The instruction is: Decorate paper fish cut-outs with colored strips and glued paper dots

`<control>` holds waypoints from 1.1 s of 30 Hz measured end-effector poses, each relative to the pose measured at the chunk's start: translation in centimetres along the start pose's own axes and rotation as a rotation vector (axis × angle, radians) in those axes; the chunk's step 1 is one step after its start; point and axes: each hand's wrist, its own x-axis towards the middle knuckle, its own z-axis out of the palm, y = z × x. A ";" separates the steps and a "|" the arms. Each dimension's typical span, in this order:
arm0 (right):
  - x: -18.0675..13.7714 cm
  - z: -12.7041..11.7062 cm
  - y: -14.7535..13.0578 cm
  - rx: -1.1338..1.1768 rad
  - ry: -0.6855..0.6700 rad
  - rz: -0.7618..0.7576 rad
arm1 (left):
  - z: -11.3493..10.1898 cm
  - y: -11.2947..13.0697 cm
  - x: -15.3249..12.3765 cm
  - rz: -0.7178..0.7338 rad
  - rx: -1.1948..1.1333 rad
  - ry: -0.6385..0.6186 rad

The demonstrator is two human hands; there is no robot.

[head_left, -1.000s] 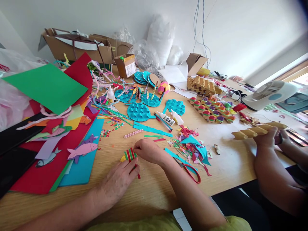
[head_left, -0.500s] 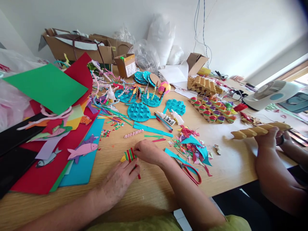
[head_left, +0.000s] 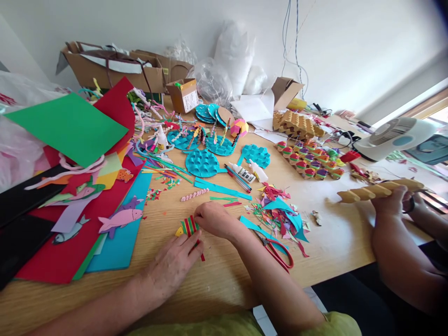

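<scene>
A small striped paper fish point(head_left: 187, 227) in red, green and yellow lies on the wooden table point(head_left: 217, 280) near the front edge. My right hand point(head_left: 214, 219) is curled with its fingertips pinched on the fish's right side. My left hand point(head_left: 175, 263) lies just below the fish, fingers bent, its fingertips pressing a thin red paper strip point(head_left: 200, 251) that sticks out beneath the fish.
Red-handled scissors point(head_left: 276, 249) and a heap of paper scraps point(head_left: 280, 212) lie right of my hands. Coloured sheets and paper fish point(head_left: 119, 218) cover the left. Glue bottles point(head_left: 257, 170), teal egg-tray pieces, boxes and a fan point(head_left: 392, 137) stand farther back. Another person's hands point(head_left: 394, 200) hold a cardboard strip at right.
My hands stay on the fish with only slight finger shifts. The other person's hands and cardboard strip have drifted a little.
</scene>
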 end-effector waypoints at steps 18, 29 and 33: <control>-0.4 -0.1 0.0 -0.007 -0.030 -0.030 | 0.5 0.0 0.0 -0.012 -0.007 -0.027; 0.6 -0.1 -0.5 -0.013 -0.007 -0.025 | 0.0 0.2 0.0 -0.047 -0.073 -0.042; 0.8 -0.1 -0.6 -0.012 0.014 0.006 | 0.1 0.2 0.0 -0.062 -0.072 -0.045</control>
